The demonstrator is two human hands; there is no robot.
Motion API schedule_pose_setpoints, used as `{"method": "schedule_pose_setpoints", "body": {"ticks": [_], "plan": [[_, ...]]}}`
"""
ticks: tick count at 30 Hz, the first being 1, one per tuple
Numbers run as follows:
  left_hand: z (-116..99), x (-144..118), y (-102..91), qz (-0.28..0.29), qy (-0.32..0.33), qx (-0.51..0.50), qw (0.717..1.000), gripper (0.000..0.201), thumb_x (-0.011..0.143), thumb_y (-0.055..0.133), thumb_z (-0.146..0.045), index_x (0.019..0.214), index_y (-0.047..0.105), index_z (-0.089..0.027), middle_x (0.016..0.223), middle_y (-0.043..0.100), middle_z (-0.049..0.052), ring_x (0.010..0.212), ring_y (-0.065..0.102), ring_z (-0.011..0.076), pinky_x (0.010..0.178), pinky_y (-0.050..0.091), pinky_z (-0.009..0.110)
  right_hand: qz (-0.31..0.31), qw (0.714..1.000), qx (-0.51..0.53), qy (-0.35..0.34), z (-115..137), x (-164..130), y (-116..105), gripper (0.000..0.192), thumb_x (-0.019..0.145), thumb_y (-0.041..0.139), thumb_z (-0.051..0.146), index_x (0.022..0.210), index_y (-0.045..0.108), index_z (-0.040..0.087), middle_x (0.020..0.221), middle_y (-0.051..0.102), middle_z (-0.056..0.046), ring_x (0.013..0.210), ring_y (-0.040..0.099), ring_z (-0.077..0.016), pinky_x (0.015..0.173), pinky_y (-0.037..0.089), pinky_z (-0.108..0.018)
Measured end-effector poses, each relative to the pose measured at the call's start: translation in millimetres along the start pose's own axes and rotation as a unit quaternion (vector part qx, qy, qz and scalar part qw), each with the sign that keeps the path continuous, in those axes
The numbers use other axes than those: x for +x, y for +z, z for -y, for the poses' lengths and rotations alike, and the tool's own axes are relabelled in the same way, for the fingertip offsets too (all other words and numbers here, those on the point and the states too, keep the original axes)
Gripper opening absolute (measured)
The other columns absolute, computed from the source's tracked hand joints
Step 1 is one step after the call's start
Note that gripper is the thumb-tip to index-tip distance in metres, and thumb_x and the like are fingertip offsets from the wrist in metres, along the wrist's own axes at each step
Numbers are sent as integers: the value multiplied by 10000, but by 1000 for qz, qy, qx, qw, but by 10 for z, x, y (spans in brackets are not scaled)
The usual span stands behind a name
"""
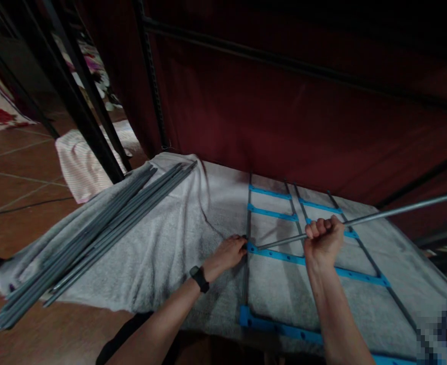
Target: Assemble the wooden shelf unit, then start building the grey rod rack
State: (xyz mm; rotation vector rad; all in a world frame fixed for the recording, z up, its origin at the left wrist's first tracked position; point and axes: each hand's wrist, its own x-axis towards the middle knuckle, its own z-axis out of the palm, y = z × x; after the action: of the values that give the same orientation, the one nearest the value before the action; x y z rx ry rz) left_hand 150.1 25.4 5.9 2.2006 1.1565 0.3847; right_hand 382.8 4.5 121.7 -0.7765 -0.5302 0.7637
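Note:
My right hand (325,237) is closed in a fist around a long grey metal tube (402,209). The tube slants from the right edge of the view down to the left, its lower tip at a blue crossbar (284,255). My left hand (234,250), with a black watch on the wrist, grips the left end of that crossbar, where it meets an upright grey tube (245,284); the fingertips are partly hidden. Crossbars and tubes form a ladder-like frame lying on a grey blanket. Another blue crossbar (280,327) lies closest to me, partly behind my right forearm.
Loose grey tubes (120,223) lie in a pile on the grey blanket (177,258) at left. Behind the frame hangs a dark red cloth (284,116) with black metal bars. Black posts (82,106) and a striped cloth (80,162) stand at the far left over a tiled floor.

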Motion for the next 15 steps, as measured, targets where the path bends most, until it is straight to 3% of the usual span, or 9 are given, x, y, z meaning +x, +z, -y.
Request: {"method": "schedule_pose_setpoints", "body": {"ticks": [4,15], "plan": [[-58,-26,43,12,-9,39,999,398,846,618,-200,1244,594,-181,1287,613,98,1216,534,249,1069,410,364,12,1000,-11,-7,-104,29,255,390,832,560,316,606,254,229,492,170,117,385,131,-57,341,165,-204],[-50,-24,125,4,-9,65,998,499,881,559,-232,1373,510,-168,1369,556,118,1254,492,291,1096,388,428,47,997,-39,-53,-401,271,741,373,787,540,301,566,249,228,456,187,118,377,116,-52,355,142,-202]]}}
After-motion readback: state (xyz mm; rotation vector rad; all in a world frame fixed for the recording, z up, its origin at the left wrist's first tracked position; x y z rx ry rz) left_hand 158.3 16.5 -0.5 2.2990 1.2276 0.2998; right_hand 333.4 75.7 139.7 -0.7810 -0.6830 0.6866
